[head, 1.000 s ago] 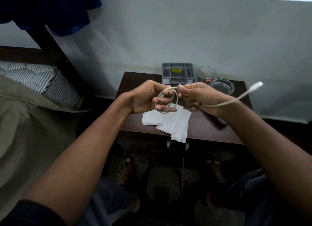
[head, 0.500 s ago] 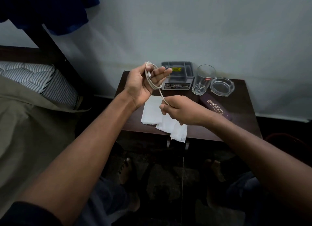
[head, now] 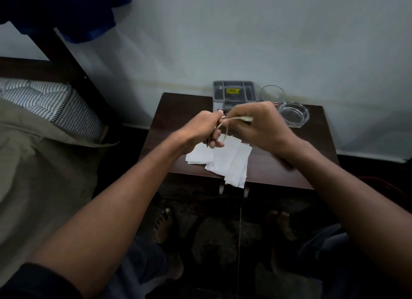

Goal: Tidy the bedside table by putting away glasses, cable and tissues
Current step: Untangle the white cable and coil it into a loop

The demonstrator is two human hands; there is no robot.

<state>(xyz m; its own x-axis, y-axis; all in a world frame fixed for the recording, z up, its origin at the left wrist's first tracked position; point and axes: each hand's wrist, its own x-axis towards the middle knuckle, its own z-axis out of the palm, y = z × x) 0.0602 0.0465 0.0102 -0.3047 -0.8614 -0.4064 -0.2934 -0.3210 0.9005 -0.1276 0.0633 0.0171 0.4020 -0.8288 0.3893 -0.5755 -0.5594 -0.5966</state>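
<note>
Both hands are raised over the dark wooden bedside table (head: 178,111) and hold a white cable (head: 236,118). My left hand (head: 204,131) is closed on the coiled part, which is mostly hidden in its fist. My right hand (head: 260,124) pinches the free end near the white plug. White tissues (head: 229,162) lie spread on the table's front, one hanging over the front edge. A dark glasses case is almost wholly hidden behind my right wrist.
A grey compartment organiser (head: 234,92) stands at the table's back by the wall. A drinking glass (head: 272,94) and a glass ashtray (head: 293,114) sit to its right. A bed with a striped pillow (head: 55,104) is on the left. Bare feet rest on the floor below.
My right hand rose from near the tissues to meet my left hand, bringing the plug end along. My left hand lowered and closed on the coil. The glasses case became hidden.
</note>
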